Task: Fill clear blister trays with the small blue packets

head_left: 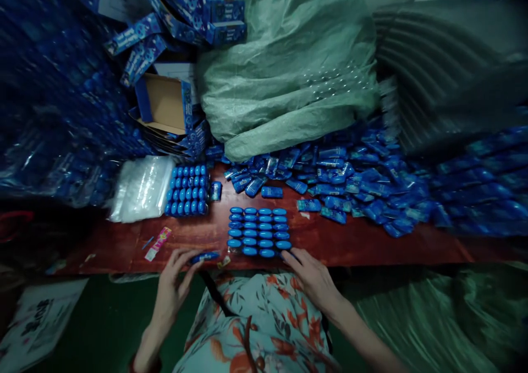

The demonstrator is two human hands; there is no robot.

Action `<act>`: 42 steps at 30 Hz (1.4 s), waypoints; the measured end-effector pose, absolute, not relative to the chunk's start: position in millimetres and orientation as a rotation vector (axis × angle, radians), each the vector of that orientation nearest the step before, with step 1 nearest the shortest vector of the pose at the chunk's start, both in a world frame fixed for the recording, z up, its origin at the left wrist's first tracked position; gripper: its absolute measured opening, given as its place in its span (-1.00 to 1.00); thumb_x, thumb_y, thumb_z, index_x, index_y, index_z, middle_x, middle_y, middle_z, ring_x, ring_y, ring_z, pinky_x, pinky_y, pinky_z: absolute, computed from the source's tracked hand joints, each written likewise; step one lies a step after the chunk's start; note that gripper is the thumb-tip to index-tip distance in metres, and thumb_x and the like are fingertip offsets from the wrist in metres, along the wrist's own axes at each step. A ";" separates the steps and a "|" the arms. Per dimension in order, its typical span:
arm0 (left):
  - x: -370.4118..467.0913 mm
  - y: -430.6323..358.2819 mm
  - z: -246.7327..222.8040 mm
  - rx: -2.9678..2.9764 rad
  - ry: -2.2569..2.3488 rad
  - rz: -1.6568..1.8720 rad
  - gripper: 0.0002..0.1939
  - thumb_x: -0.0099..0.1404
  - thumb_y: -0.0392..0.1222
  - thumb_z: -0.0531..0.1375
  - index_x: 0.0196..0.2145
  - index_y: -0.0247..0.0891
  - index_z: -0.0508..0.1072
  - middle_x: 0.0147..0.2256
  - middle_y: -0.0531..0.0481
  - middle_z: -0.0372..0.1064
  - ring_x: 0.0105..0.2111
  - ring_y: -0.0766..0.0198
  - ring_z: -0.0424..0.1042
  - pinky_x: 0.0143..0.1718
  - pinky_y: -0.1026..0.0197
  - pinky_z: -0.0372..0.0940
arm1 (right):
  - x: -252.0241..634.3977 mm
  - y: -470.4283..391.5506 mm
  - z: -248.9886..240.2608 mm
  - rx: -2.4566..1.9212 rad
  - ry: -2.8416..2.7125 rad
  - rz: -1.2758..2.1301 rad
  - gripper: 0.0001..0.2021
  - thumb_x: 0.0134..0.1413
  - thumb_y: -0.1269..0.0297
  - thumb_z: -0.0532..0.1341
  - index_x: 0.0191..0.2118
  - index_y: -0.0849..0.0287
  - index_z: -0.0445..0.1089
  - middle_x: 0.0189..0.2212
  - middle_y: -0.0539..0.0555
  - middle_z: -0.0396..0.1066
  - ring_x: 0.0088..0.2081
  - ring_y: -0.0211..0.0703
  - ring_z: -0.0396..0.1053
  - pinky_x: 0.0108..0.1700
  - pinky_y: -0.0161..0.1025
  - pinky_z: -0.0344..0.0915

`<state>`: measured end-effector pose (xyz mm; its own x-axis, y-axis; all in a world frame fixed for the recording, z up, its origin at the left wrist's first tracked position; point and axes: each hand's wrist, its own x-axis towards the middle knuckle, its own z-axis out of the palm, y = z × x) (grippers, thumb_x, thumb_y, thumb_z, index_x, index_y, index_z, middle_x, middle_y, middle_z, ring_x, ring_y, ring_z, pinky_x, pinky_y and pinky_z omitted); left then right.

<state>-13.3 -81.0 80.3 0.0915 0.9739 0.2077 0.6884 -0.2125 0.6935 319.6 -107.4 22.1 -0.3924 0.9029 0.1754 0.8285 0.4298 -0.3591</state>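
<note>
Four columns of blue packets (258, 225) stand on edge on the red-brown table (330, 246), close to its front edge. My left hand (180, 268) is left of them, its thumb and fingers round a blue packet (205, 257). At the block's front right corner, my right hand (307, 271) has its fingertips together on something dark blue, probably a packet; the fingers mostly hide it. A second block of upright blue packets (187, 190) sits farther back on the left, with a single packet (215, 191) beside it.
Clear plastic bags (142, 188) lie at the left. Behind them are an open cardboard box (165, 104) and folded blue boxes. Loose blue packets (371, 180) are heaped along the back right, below a large green sack (289, 76). A pink wrapper (158, 243) lies front left.
</note>
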 end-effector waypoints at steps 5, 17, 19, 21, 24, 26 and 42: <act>25.1 -95.4 53.0 1.808 1.707 1.007 -0.82 0.30 -0.14 0.09 -0.18 -0.25 0.37 -0.28 -0.04 0.38 -0.27 0.24 0.43 -0.24 0.20 0.37 | 310.4 -100.3 35.1 -1.565 -2.561 0.099 -0.49 -0.08 0.61 0.06 0.04 0.15 0.30 -0.13 0.19 0.36 -0.14 -0.07 0.33 -0.09 -0.11 0.32; 21.3 -76.7 33.3 2.598 1.240 0.621 -0.59 0.30 -0.45 -0.03 0.09 -0.27 0.24 -0.10 -0.20 0.34 -0.13 0.16 0.33 -0.14 0.07 0.33 | 316.8 -99.3 36.5 -1.395 -2.246 0.247 -0.60 0.20 0.47 -0.04 0.14 0.11 0.13 -0.09 0.17 0.34 -0.08 -0.16 0.37 -0.14 -0.25 0.39; 23.7 -74.4 38.5 2.663 1.246 0.573 -0.61 0.30 -0.46 -0.05 0.05 -0.31 0.27 -0.13 -0.21 0.34 -0.15 0.15 0.32 -0.16 0.08 0.33 | 317.8 -97.9 37.5 -1.342 -2.264 0.228 -0.56 0.17 0.55 -0.07 0.13 0.10 0.16 -0.11 0.17 0.34 -0.09 -0.16 0.35 -0.14 -0.24 0.38; 27.5 -73.0 42.7 2.697 1.251 0.547 -0.62 0.30 -0.44 -0.07 0.03 -0.32 0.29 -0.16 -0.21 0.34 -0.16 0.14 0.31 -0.15 0.07 0.32 | 317.3 -93.7 42.5 -1.296 -2.339 0.224 -0.52 0.12 0.61 -0.09 0.12 0.12 0.19 -0.15 0.16 0.34 -0.13 -0.16 0.34 -0.18 -0.24 0.36; 31.4 -72.1 47.4 2.712 1.235 0.498 -0.64 0.32 -0.41 -0.09 0.00 -0.31 0.31 -0.20 -0.18 0.33 -0.18 0.14 0.30 -0.15 0.06 0.31 | 313.0 -86.7 53.6 -1.292 -2.480 0.239 -0.56 0.10 0.60 -0.06 0.06 0.17 0.25 -0.25 0.13 0.34 -0.26 -0.17 0.31 -0.28 -0.26 0.31; 32.0 -71.9 50.3 2.703 1.220 0.438 -0.67 0.32 -0.40 -0.09 -0.03 -0.29 0.32 -0.21 -0.16 0.33 -0.22 0.16 0.29 -0.19 0.08 0.30 | 309.1 -84.4 60.0 -1.340 -2.552 0.203 -0.62 0.10 0.58 -0.02 0.01 0.19 0.29 -0.31 0.11 0.33 -0.32 -0.16 0.27 -0.32 -0.25 0.25; 50.0 -71.3 50.1 2.894 1.254 0.291 -0.70 0.18 -0.51 -0.03 -0.19 -0.34 0.36 -0.19 -0.21 0.33 -0.23 0.11 0.30 -0.22 0.10 0.29 | 281.1 -88.6 70.6 -1.594 -2.597 -0.087 -0.72 0.03 0.57 0.10 -0.14 0.19 0.36 -0.37 0.09 0.33 -0.33 -0.13 0.22 -0.26 -0.21 0.03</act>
